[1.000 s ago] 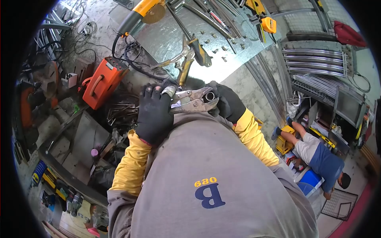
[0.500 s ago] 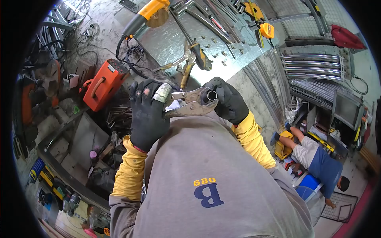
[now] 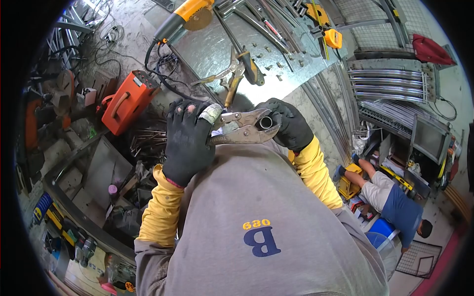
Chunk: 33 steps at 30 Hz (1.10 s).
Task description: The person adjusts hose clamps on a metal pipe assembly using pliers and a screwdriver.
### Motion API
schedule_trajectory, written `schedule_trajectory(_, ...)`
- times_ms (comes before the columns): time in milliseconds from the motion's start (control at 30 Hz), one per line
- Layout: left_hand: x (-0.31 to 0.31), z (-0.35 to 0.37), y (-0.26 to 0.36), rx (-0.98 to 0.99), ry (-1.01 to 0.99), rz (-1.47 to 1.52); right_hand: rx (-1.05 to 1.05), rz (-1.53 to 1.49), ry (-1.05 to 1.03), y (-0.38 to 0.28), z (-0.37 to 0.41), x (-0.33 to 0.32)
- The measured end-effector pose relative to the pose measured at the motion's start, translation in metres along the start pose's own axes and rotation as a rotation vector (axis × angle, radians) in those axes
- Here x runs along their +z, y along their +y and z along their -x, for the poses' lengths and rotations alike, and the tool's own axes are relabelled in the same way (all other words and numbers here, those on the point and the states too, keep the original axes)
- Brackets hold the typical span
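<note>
My left hand (image 3: 188, 140), in a black glove with a worn light patch at the thumb, is wrapped round the handles of the metal locking pliers (image 3: 244, 129). Between the jaws of the pliers is a short round tube (image 3: 265, 122), its open end facing up. My right hand (image 3: 289, 123), also black-gloved, closes on the tube from the right, beside the jaws. Some of its fingers are hidden behind the tube and jaws. Both hands are in front of the chest, above the grey shirt.
An angle grinder (image 3: 183, 18), another clamp (image 3: 232, 74) and metal tubes (image 3: 259, 28) lie on the metal sheet (image 3: 197, 52) ahead. An orange machine (image 3: 129, 102) stands at the left. At the right a person (image 3: 395, 200) bends over near a wire grid (image 3: 418, 257).
The pliers and both hands have shifted slightly right. More of the tube's end shows between the jaws. The other person's hand has moved back from the wire grid.
</note>
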<state>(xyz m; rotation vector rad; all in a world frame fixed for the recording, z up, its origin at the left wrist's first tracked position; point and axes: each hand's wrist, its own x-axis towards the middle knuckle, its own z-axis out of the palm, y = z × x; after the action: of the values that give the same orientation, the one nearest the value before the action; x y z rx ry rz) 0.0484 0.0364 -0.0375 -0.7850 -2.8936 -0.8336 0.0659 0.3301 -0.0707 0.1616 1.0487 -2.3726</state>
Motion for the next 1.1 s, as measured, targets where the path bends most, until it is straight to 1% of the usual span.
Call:
schedule_trajectory(233, 0.006, -0.003, 0.003, 0.044, 0.035, 0.066, -0.005, 0.001, 0.033, -0.002, 0.008, 0.004)
schedule_trajectory(300, 0.007, -0.002, 0.004, 0.044, 0.039, 0.069, -0.042, 0.055, 0.052, -0.001, 0.009, 0.004)
schedule_trajectory(367, 0.004, -0.002, 0.011, -0.045, 0.009, 0.049, -0.047, 0.057, 0.073, 0.0, 0.011, 0.001)
schedule_trajectory(400, 0.003, -0.003, 0.012, -0.045, 0.009, 0.048, -0.052, 0.059, 0.096, 0.0, 0.011, 0.001)
schedule_trajectory(433, 0.003, -0.003, 0.012, -0.036, 0.02, 0.046, -0.053, 0.059, 0.095, -0.001, 0.011, 0.002)
schedule_trajectory(500, 0.001, -0.005, 0.015, -0.026, 0.032, 0.045, -0.06, 0.081, 0.03, -0.004, 0.01, 0.003)
schedule_trajectory(567, 0.0, -0.006, 0.017, -0.045, 0.073, -0.01, -0.061, 0.079, 0.033, -0.002, 0.011, 0.003)
schedule_trajectory(667, 0.006, -0.002, 0.01, 0.01, 0.049, -0.001, -0.061, 0.082, 0.032, -0.002, 0.011, 0.004)
schedule_trajectory(767, 0.003, -0.001, 0.011, -0.024, 0.012, 0.061, -0.061, 0.077, 0.037, -0.001, 0.013, 0.004)
schedule_trajectory(833, 0.002, -0.002, 0.013, -0.026, 0.018, 0.055, -0.06, 0.07, 0.048, 0.0, 0.014, 0.002)
schedule_trajectory(1000, -0.001, -0.003, 0.016, -0.038, 0.025, 0.029, -0.104, 0.079, -0.014, 0.002, 0.013, -0.005)
schedule_trajectory(1100, -0.003, -0.004, 0.016, -0.003, 0.04, 0.022, -0.096, 0.039, -0.016, 0.003, 0.015, -0.004)
